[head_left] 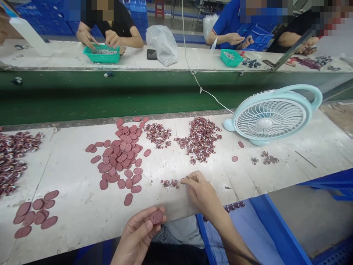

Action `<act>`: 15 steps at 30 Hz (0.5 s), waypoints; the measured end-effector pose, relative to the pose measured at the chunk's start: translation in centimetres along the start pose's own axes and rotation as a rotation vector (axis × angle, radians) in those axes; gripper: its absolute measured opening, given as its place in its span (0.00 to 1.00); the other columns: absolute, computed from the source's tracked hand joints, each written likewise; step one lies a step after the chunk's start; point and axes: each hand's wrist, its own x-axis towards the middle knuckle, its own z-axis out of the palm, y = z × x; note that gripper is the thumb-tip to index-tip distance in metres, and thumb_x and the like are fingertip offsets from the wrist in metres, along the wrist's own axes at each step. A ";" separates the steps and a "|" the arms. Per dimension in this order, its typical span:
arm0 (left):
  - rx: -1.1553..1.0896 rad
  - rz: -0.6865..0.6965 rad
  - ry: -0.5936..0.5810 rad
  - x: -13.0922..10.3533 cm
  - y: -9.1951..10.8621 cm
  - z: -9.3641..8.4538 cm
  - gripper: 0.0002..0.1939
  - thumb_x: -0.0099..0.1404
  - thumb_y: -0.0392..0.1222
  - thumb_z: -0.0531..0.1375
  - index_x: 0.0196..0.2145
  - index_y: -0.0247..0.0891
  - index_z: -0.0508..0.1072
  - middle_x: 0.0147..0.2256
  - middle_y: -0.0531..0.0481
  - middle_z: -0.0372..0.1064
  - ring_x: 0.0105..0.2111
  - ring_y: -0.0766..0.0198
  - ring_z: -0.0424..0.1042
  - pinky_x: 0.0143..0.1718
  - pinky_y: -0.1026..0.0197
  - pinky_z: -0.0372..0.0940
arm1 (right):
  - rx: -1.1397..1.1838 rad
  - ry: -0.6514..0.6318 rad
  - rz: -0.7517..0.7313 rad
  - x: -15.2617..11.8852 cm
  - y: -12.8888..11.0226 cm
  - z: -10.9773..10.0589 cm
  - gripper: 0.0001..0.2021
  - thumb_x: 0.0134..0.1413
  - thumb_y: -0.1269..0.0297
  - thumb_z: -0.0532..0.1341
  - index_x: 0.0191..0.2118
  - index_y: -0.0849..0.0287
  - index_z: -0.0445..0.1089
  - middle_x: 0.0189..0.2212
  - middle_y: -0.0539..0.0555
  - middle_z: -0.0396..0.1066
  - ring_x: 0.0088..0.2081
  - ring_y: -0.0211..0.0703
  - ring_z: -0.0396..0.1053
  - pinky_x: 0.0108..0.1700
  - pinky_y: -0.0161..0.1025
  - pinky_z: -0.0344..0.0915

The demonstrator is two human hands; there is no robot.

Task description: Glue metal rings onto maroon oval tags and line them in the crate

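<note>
Between the thumb and fingers of my left hand [139, 232] is a reddish-brown oval disc [157, 217] with small holes, held at the table's front edge. My right hand [202, 193] reaches over the table, fingers bent down at a small dark part [184, 180]; whether it is pinched cannot be made out. Just left of those fingertips lie a few small brown-and-white parts [169, 183]. A heap of matching oval discs [121, 154] spreads beyond my left hand. Farther back are a large pile [202, 138] and a smaller pile [157, 135] of the little parts.
A light-blue fan [271, 116] stands at the right, its white cord [212, 95] running over the green belt [110, 99]. More parts [16, 154] and discs [35, 215] lie at left. A blue crate [264, 228] is below the edge. Opposite, people work beside green baskets [102, 57].
</note>
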 end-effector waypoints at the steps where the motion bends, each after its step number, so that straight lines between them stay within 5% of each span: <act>1: 0.005 0.006 0.011 0.0 0.0 0.1 0.11 0.52 0.50 0.74 0.35 0.53 0.87 0.43 0.52 0.88 0.42 0.49 0.85 0.42 0.59 0.77 | 0.015 0.036 0.033 -0.2 -0.1 -0.1 0.19 0.65 0.74 0.52 0.50 0.51 0.77 0.45 0.56 0.71 0.43 0.44 0.75 0.47 0.42 0.73; 5: 0.034 0.001 -0.032 0.4 -0.2 0.3 0.09 0.53 0.49 0.74 0.34 0.55 0.87 0.43 0.55 0.88 0.43 0.47 0.85 0.43 0.55 0.77 | 0.046 0.166 0.211 -0.2 -0.6 0.5 0.11 0.66 0.60 0.59 0.49 0.56 0.73 0.44 0.58 0.73 0.43 0.52 0.75 0.46 0.48 0.72; 9: -0.017 -0.010 -0.086 0.6 -0.4 0.5 0.12 0.50 0.48 0.76 0.36 0.53 0.87 0.46 0.52 0.87 0.45 0.50 0.84 0.43 0.62 0.77 | 0.248 0.190 0.269 0.5 -1.0 1.2 0.06 0.59 0.63 0.63 0.42 0.56 0.74 0.40 0.56 0.75 0.41 0.52 0.74 0.47 0.50 0.70; 15: -0.036 -0.001 -0.074 0.2 -0.3 1.0 0.09 0.54 0.48 0.74 0.36 0.54 0.87 0.44 0.55 0.88 0.45 0.54 0.84 0.44 0.64 0.76 | 0.690 0.028 0.250 -1.9 -3.1 -0.2 0.07 0.59 0.58 0.66 0.41 0.52 0.79 0.34 0.52 0.79 0.36 0.44 0.77 0.37 0.39 0.75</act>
